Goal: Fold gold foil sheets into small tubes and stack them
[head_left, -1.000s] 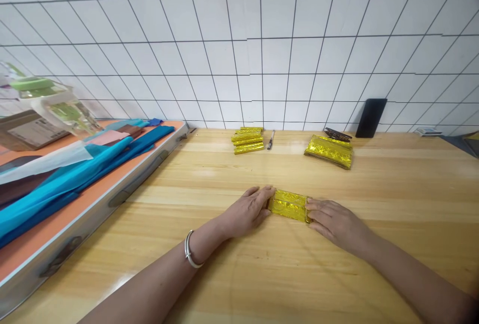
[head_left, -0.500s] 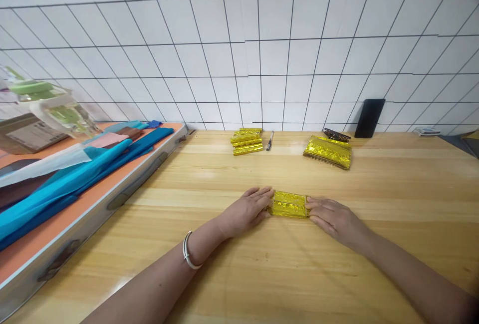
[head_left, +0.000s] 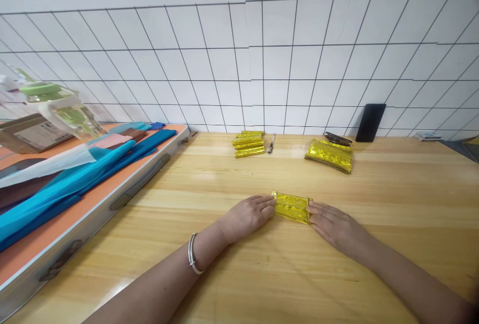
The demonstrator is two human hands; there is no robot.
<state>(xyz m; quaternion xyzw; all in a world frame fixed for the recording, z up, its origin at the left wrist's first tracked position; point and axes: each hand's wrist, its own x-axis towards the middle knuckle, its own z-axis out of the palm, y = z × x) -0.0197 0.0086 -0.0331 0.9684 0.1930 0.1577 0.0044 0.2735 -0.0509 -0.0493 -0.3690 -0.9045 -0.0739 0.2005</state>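
Note:
A folded sheet of shiny gold foil paper [head_left: 292, 206] lies flat on the wooden table, a seam running along its length. The fingers of my left hand [head_left: 251, 215], stretched out and close together, touch its left end; a silver bangle is on that wrist. On its right end rest the outstretched fingers of my right hand [head_left: 335, 226]. Both hands lie low against the table, and the fingertips cover parts of the paper's short ends. Farther back are a pile of narrow folded gold strips [head_left: 249, 144] and a thicker stack of gold foil paper [head_left: 329, 156].
A pen [head_left: 271, 144] lies beside the strips. Behind the stack is a dark clip-like object [head_left: 338, 138], and a black phone-like slab [head_left: 370, 123] leans on the tiled wall. At left, an orange-topped case [head_left: 151, 164] bears blue cloth [head_left: 123, 154], a carton [head_left: 33, 133] and a green-lidded bottle [head_left: 62, 107].
The paper's left end shows more, as my left fingers have slid toward its lower corner. My right hand stays at the right end. The whole view has shifted slightly.

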